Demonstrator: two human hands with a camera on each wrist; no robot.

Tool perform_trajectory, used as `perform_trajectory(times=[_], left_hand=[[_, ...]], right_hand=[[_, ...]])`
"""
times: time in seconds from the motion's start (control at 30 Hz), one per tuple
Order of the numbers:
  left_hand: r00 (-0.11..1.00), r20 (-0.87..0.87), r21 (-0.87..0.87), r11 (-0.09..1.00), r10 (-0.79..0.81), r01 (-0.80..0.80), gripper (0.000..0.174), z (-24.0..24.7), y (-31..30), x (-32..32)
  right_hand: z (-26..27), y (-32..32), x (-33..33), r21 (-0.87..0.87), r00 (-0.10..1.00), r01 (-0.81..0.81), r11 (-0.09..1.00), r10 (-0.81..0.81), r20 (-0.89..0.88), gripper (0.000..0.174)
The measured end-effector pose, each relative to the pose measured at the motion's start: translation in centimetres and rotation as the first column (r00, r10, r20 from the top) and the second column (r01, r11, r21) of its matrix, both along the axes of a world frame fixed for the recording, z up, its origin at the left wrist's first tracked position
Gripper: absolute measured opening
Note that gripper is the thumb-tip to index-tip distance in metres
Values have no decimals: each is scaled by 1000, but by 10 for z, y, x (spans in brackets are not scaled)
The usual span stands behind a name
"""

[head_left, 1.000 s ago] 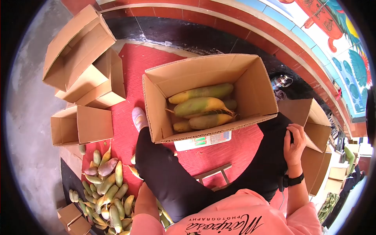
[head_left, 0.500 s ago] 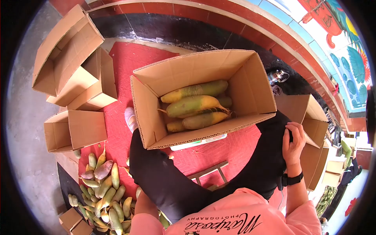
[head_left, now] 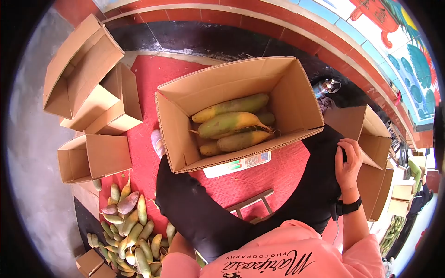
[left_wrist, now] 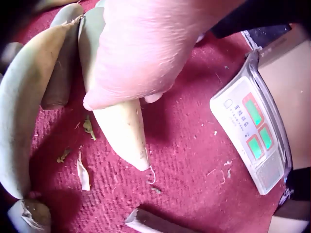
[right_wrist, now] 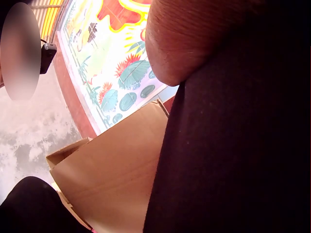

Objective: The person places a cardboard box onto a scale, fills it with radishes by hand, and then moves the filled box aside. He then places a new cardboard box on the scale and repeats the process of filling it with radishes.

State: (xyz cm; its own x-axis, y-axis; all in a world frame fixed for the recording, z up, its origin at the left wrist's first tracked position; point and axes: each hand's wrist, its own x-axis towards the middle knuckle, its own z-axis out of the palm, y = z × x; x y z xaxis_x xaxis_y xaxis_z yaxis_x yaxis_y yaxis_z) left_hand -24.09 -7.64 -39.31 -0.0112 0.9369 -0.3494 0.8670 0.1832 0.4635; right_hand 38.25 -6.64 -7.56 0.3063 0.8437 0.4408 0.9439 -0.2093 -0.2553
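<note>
In the left wrist view my left hand [left_wrist: 141,53] grips a pale green radish [left_wrist: 124,128], its fingers wrapped over the thick part and the tapered, rooted tip sticking out. Other radishes [left_wrist: 24,97] lie close beside it on the red carpet. The head view hides this hand behind the left leg. My right hand [head_left: 349,162] rests on the right knee with loosely bent fingers, holding nothing. Between the legs, a cardboard box [head_left: 301,99] with several green and yellow radishes [head_left: 229,124] in it stands on a white digital scale [head_left: 238,165], whose displays are lit green.
A pile of radishes [head_left: 134,234] spreads over the floor at the left. Empty cardboard boxes [head_left: 109,157] stand beyond it, some stacked. More cardboard [head_left: 375,139] is beside the right leg. A metal frame piece [head_left: 252,202] lies on the carpet near the seat.
The view has shifted slightly, and the left forearm has drawn a little further behind the leg. The right hand stays on the knee; the box and its radishes look the same.
</note>
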Motion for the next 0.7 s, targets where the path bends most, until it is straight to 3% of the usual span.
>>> perform_trajectory(times=[0.37, 0.6, 0.63, 0.67, 0.7], left_hand=[[978, -199, 76, 994, -62, 79, 34, 28, 3, -13], [938, -329, 142, 977, -106, 160, 34, 75, 20, 12], [981, -29, 270, 947, 189, -175, 41, 99, 16, 25], [854, 295, 284, 814, 428, -506, 49, 131, 8, 34], [834, 256, 317, 772, 489, -551, 57, 150, 9, 23]], right_hand=[[0, 0, -2, 53, 999, -25, 998, 28, -44, 9], [-3, -9, 4, 118, 998, -22, 993, 28, -52, 10], [-5, -11, 4, 125, 999, -1, 992, 6, -42, 10], [-6, -13, 4, 131, 999, 20, 991, -16, -34, 10], [-2, -12, 8, 143, 995, -37, 989, 49, -86, 11]])
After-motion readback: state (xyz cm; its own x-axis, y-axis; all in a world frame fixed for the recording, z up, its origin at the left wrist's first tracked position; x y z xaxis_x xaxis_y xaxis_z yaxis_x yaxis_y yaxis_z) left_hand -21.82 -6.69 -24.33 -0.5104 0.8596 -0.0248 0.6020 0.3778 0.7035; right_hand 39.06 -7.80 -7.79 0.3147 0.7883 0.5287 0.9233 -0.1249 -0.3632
